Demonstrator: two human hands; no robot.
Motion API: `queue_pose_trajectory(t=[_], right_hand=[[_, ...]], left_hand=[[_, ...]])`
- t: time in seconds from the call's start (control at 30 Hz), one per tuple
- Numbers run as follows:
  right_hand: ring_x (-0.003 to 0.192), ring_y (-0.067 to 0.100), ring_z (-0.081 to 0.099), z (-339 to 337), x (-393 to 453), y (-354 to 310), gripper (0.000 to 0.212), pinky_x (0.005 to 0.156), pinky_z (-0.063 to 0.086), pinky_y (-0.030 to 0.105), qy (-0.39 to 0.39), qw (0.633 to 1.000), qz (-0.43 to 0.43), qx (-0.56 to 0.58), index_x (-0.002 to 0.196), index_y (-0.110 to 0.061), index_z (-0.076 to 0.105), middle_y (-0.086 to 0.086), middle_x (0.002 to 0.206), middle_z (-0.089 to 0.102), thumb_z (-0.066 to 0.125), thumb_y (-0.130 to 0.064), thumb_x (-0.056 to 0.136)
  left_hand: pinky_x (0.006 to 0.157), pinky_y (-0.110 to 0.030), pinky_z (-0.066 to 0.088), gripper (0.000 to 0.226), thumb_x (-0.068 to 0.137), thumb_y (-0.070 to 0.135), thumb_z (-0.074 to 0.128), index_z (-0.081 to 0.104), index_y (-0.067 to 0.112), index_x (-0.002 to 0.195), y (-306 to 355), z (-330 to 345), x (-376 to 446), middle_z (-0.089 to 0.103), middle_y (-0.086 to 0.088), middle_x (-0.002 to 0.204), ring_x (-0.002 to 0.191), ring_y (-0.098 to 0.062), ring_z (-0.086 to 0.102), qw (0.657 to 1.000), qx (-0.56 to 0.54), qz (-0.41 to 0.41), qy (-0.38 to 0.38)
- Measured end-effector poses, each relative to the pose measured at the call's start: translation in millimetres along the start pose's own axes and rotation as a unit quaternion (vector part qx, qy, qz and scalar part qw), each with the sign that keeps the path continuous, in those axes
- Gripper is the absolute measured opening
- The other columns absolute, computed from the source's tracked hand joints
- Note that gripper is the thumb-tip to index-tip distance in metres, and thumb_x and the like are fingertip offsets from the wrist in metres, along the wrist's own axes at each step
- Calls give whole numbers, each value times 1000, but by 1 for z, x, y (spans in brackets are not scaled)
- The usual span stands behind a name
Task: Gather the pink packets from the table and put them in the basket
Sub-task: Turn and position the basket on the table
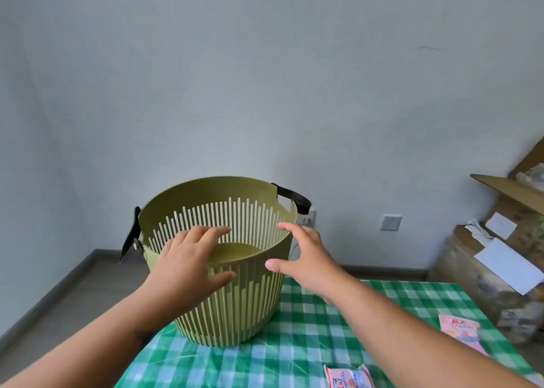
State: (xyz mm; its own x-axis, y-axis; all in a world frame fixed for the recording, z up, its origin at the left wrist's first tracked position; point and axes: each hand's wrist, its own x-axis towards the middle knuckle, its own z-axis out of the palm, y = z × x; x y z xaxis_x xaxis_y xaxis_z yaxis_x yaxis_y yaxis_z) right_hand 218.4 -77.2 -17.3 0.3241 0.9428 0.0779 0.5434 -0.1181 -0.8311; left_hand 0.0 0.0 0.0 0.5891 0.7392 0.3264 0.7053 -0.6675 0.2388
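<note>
An olive-green slotted basket (235,308) with dark strap handles stands on the near left part of the table; its inside looks empty. My left hand (188,258) grips its near rim, fingers inside and thumb on the outer wall. My right hand (306,258) hovers at the basket's right rim with fingers spread, holding nothing. One pink packet (459,331) lies flat at the table's right side. A second pink packet (348,376) lies at the bottom edge of the view, partly cut off.
The table wears a green-and-white checked cloth (309,343). Cardboard boxes (506,240) with papers and wrapped goods are stacked to the right of the table. A grey wall and wall sockets (390,222) stand behind. Floor lies to the left of the table edge.
</note>
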Motion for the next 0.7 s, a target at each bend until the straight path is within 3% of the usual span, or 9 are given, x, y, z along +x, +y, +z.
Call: queue_pose_trajectory(t=[0.13, 0.2, 0.3, 0.53, 0.7], right_hand=[[132, 25, 39, 11, 0, 2, 68, 91, 34, 30, -5, 1000, 16, -21, 128, -52, 38, -5, 156, 17, 78, -37, 74], [123, 21, 43, 16, 0, 4, 65, 89, 37, 28, 1, 1000, 12, -28, 127, -50, 40, -5, 153, 24, 77, -36, 75], [105, 13, 43, 20, 0, 7, 56, 73, 37, 22, 17, 999, 5, -37, 120, -47, 44, -6, 142, 37, 76, -35, 76], [85, 4, 53, 31, -3, 11, 42, 57, 42, 15, 53, 998, -10, -14, 97, -38, 44, -6, 117, 49, 78, -26, 75], [85, 9, 58, 36, -10, 16, 37, 63, 51, 23, 99, 995, -13, -10, 93, -36, 46, -5, 116, 51, 77, -26, 76]], left_hand=[[110, -41, 22, 76, 72, 62, 63, 30, 43, 138, -13, 11, -7, 45, 14, 134, 125, -15, 38, 996, 82, 6, -25], [114, -49, 15, 70, 74, 59, 63, 32, 44, 136, -15, 16, -9, 45, 15, 134, 128, -16, 36, 995, 85, -12, -40], [113, -59, 7, 57, 79, 53, 62, 39, 46, 130, -16, 18, -11, 47, 16, 130, 129, -16, 35, 994, 88, -40, -54], [110, -62, 13, 24, 87, 43, 56, 52, 38, 110, -12, 24, -16, 58, 16, 108, 118, -16, 44, 993, 96, -64, -15], [109, -63, 17, 18, 85, 38, 60, 57, 35, 103, -8, 28, -23, 61, 14, 97, 108, -17, 51, 992, 109, -61, 4]])
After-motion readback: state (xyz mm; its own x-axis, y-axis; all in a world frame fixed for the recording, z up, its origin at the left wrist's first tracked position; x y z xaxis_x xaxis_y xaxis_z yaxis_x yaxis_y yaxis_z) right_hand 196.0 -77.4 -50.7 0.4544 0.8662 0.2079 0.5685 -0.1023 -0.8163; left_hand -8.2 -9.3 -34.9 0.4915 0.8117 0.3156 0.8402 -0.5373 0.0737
